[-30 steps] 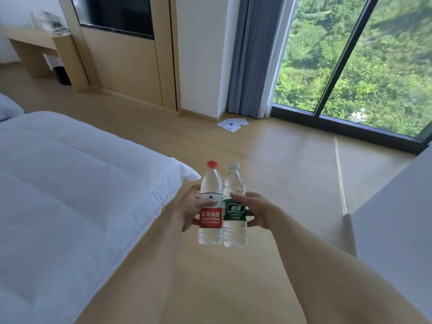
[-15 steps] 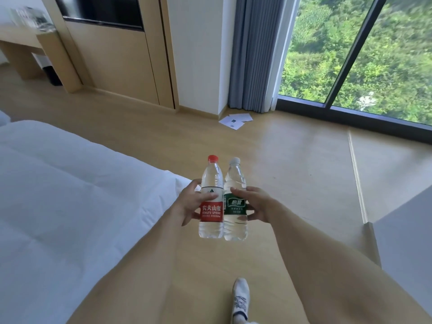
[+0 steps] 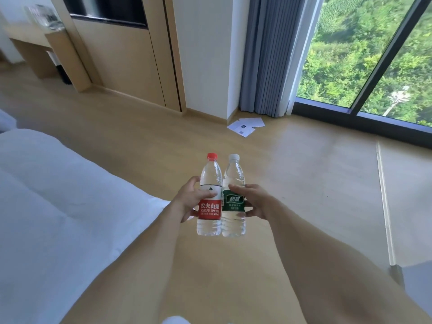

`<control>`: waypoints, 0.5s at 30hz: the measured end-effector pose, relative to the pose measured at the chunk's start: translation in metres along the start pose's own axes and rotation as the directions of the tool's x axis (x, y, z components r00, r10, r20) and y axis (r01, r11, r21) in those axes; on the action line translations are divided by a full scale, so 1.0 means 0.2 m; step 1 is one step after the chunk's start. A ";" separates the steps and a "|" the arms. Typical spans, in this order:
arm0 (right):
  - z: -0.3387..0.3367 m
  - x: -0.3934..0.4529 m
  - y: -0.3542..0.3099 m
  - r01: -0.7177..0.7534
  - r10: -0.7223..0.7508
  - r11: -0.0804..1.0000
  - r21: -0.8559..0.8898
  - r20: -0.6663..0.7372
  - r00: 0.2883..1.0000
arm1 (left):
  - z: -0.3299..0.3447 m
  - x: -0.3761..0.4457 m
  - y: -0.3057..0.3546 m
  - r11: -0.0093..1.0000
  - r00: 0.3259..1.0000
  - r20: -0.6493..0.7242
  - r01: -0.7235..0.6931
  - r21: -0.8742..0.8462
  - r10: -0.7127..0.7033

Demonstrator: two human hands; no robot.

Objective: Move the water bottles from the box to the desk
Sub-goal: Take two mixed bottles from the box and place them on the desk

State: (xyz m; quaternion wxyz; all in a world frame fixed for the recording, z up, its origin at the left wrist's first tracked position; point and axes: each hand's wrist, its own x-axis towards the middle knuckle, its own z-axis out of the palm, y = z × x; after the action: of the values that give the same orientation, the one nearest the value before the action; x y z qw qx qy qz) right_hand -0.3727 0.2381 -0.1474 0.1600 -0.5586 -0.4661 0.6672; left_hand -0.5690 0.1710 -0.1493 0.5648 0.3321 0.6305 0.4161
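Observation:
I carry two clear water bottles upright and side by side above the wooden floor. My left hand (image 3: 189, 199) grips the red-capped bottle with the red label (image 3: 209, 206). My right hand (image 3: 253, 199) grips the white-capped bottle with the green label (image 3: 233, 202). The two bottles touch each other. A wooden desk (image 3: 28, 40) stands far off at the upper left, against the wall. The box is out of view.
A white bed (image 3: 58, 206) fills the left side. A grey-white surface (image 3: 418, 284) juts in at the lower right. Papers (image 3: 245, 125) lie on the floor by the grey curtain (image 3: 266, 54). A large window (image 3: 364, 54) spans the right wall. Open floor lies ahead.
The view has advanced across the room and swung slightly: the wall, the papers and the window look nearer, and the grey surface at right has slid further out. Both hands keep their grip.

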 end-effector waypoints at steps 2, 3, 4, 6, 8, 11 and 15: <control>-0.06 0.10 -0.05 0.003 -0.003 1.000 0.009 -0.016 1.000 | 0.03 0.13 0.05 1.000 1.000 0.011 -0.006 0.007 0.006; -0.09 0.15 -0.08 0.003 -0.003 1.000 0.010 -0.023 1.000 | 0.04 0.20 0.07 1.000 1.000 0.017 -0.004 0.010 0.004; -0.12 0.20 -0.11 0.004 -0.003 1.000 0.011 -0.027 1.000 | 0.05 0.26 0.09 1.000 1.000 0.023 -0.003 0.011 0.002; -0.17 0.32 -0.17 0.007 -0.007 1.000 0.016 -0.032 0.999 | 0.06 0.41 0.13 1.000 0.999 0.037 -0.003 0.000 0.003; -0.21 0.44 -0.23 0.010 -0.009 1.000 0.023 -0.049 0.999 | 0.05 0.56 0.17 1.000 0.998 0.057 -0.007 -0.002 0.007; -0.25 0.65 -0.37 0.014 -0.013 1.000 0.018 -0.079 0.997 | 0.02 0.82 0.25 1.000 0.996 0.081 -0.020 -0.004 0.020; -0.26 0.95 -0.62 0.010 -0.009 1.000 0.013 -0.115 0.993 | -0.10 1.17 0.40 0.999 0.994 0.103 -0.025 -0.043 0.030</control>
State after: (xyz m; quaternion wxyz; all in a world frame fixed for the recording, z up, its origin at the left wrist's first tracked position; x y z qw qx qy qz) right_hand -0.4257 0.4636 -0.1586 0.1935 -0.5926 -0.4542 0.6365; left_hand -0.6257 0.4113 -0.1793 0.5977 0.3499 0.5869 0.4194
